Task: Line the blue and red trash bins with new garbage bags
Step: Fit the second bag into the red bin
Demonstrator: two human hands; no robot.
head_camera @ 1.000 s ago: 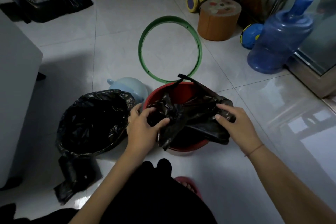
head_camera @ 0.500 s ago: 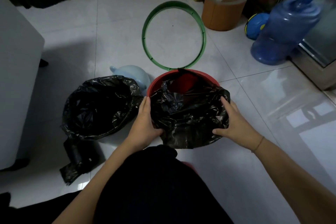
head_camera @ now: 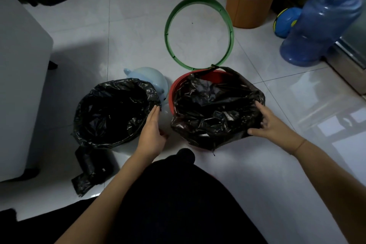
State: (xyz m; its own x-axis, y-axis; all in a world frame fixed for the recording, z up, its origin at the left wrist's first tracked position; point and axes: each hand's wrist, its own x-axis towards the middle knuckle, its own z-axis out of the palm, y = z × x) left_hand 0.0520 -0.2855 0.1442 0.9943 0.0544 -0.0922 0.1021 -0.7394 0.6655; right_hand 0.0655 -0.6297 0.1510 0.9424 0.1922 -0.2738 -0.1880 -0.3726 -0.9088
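The red bin (head_camera: 172, 93) stands on the floor in front of me with a black garbage bag (head_camera: 213, 109) spread over its mouth and hanging over the near and right rim; the far left rim is bare. My right hand (head_camera: 271, 123) grips the bag's edge on the bin's right side. My left hand (head_camera: 152, 130) is between the two bins, fingers apart, holding nothing. The bin on the left is lined with another black bag (head_camera: 112, 111) folded over its rim. A light blue domed piece (head_camera: 152, 78) sits just behind it.
A green plastic ring (head_camera: 168, 31) lies on the tiles behind the red bin. A roll of black bags (head_camera: 93, 166) lies near the left bin. White cabinet (head_camera: 19, 65) at left; blue water jug (head_camera: 320, 20), orange stool (head_camera: 249, 0) and ball (head_camera: 285, 22) at right.
The crumpled bag was opened and pulled over the red bin's rim. My left hand let go of it and moved left; my right hand shifted to the bin's right side.
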